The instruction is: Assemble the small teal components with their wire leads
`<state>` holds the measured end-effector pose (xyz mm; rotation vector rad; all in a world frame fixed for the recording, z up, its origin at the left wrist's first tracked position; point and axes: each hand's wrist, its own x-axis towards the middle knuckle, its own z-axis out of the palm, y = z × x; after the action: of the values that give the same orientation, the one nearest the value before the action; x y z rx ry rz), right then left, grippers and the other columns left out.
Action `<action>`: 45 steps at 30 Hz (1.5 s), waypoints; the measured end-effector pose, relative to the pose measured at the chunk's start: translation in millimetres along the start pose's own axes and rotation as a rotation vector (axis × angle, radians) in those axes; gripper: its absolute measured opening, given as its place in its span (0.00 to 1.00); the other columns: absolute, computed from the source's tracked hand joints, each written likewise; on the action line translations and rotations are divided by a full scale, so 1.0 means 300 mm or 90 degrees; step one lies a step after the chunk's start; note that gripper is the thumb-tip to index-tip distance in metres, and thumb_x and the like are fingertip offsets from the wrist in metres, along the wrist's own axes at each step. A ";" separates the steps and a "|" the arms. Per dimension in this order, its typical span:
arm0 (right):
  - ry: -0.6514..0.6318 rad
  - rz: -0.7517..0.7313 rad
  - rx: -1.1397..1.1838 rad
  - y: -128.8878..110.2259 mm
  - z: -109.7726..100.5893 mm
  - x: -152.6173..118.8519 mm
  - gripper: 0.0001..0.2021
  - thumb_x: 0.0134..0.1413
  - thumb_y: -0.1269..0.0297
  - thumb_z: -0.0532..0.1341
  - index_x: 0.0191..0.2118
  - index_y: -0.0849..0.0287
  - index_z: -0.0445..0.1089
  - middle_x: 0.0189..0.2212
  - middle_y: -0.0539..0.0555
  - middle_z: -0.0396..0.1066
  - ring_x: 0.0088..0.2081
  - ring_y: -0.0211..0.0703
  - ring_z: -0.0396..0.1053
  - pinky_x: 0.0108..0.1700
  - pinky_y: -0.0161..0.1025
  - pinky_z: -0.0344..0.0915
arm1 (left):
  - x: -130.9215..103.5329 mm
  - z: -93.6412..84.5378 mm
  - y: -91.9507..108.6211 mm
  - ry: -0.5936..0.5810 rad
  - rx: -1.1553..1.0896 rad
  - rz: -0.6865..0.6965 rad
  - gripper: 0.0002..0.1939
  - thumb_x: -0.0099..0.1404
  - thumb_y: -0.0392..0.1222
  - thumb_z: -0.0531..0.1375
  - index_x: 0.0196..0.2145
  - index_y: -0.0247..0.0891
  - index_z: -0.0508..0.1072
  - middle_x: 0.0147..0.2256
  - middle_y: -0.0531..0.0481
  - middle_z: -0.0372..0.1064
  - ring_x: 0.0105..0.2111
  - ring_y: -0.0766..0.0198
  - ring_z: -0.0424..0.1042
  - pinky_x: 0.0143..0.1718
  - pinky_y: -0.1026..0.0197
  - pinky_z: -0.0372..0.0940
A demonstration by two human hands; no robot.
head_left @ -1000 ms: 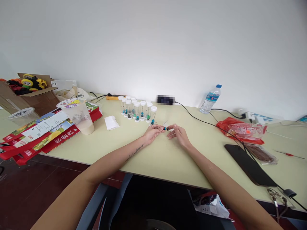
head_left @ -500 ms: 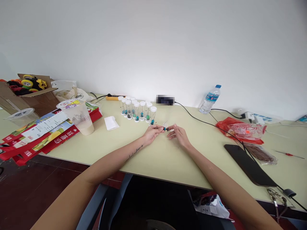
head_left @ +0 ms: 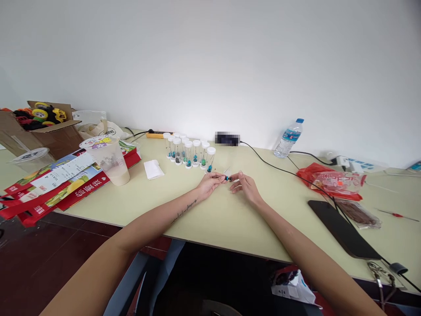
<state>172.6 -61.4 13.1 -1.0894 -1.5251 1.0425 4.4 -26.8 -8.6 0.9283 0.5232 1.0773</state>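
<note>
My left hand (head_left: 208, 185) is closed, thumb and fingers pinching a small blue-and-black piece (head_left: 227, 178) just above the table. Facing it, my right hand (head_left: 245, 185) has curled fingers, with its fingertips at the black end of the same piece. The piece is too small for me to name its kind. A thin pale strand (head_left: 226, 170) shows right behind it. Beyond my left hand stand several clear tubes with white caps (head_left: 196, 153), holding small blue, green and dark pieces with thin stems. The closest tube (head_left: 210, 159) leans slightly.
On the left are a folded white tissue (head_left: 153, 169), a drink cup (head_left: 110, 161), a red bag (head_left: 82, 193) and a cardboard box (head_left: 61, 139). On the right are a water bottle (head_left: 288, 139), a red plastic package (head_left: 332, 181), a black phone-like slab (head_left: 342, 228) and a black cable (head_left: 263, 154).
Hardly anything differs. Both hands keep their places around the small piece, and the whole view has shifted slightly.
</note>
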 end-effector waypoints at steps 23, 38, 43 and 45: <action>-0.060 0.012 -0.095 0.016 -0.003 0.009 0.20 0.53 0.46 0.51 0.30 0.61 0.64 0.29 0.53 0.67 0.23 0.34 0.66 0.22 0.32 0.66 | 0.001 -0.009 -0.007 -0.039 -0.015 -0.008 0.12 0.46 0.35 0.66 0.31 0.30 0.72 0.31 0.48 0.72 0.34 0.65 0.72 0.49 0.57 0.59; -0.092 -0.029 -0.081 -0.025 -0.009 0.002 0.15 0.49 0.53 0.57 0.38 0.59 0.64 0.36 0.53 0.65 0.24 0.32 0.65 0.23 0.33 0.64 | 0.003 -0.022 0.026 -0.110 -0.029 -0.060 0.09 0.51 0.34 0.64 0.32 0.30 0.72 0.33 0.46 0.72 0.34 0.67 0.71 0.47 0.60 0.61; -0.087 -0.031 -0.073 -0.027 -0.007 0.000 0.15 0.46 0.54 0.60 0.37 0.59 0.63 0.35 0.52 0.65 0.24 0.32 0.65 0.22 0.32 0.63 | 0.002 -0.022 0.026 -0.103 -0.042 -0.062 0.07 0.52 0.36 0.63 0.30 0.29 0.72 0.33 0.46 0.71 0.35 0.66 0.71 0.46 0.61 0.62; -0.083 -0.029 -0.073 -0.025 -0.007 0.000 0.15 0.46 0.54 0.60 0.35 0.59 0.64 0.33 0.52 0.65 0.24 0.32 0.65 0.23 0.32 0.63 | 0.002 -0.021 0.025 -0.099 -0.031 -0.065 0.08 0.51 0.35 0.63 0.31 0.29 0.73 0.33 0.45 0.71 0.35 0.66 0.71 0.47 0.61 0.61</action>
<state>173.5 -62.9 20.7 -1.0772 -1.7245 1.0213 -3.9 -22.5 -5.6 0.9253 0.4096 0.9142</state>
